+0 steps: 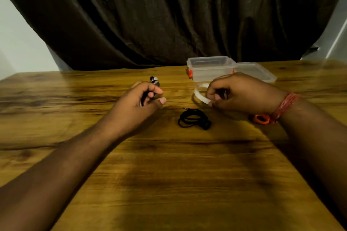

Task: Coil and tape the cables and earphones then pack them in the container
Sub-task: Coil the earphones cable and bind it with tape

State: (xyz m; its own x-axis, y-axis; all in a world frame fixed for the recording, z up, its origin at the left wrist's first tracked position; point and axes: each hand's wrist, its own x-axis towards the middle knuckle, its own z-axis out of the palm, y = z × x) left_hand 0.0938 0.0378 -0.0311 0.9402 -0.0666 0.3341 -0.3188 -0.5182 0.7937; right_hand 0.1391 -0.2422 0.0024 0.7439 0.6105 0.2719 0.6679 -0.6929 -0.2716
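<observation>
Gripping a coiled black cable [155,81], the left hand [139,102] has its fingers curled round it at centre-left of the wooden table [169,174]. The right hand [238,93] pinches a clear tape roll [200,93]. Coiled black earphones [194,118] lie nearer, between the hands. An open clear container [211,68] stands far right, its lid [256,71] beside it.

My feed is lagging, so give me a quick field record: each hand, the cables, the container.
left hand: grips a coiled black cable with a metal plug
right hand: pinches a clear tape roll
black coiled earphones: lying on the wooden table, between the hands, untouched
clear plastic container with orange clasps: open, nothing seen inside, lid lying beside it
orange ring: beside the right wrist
</observation>
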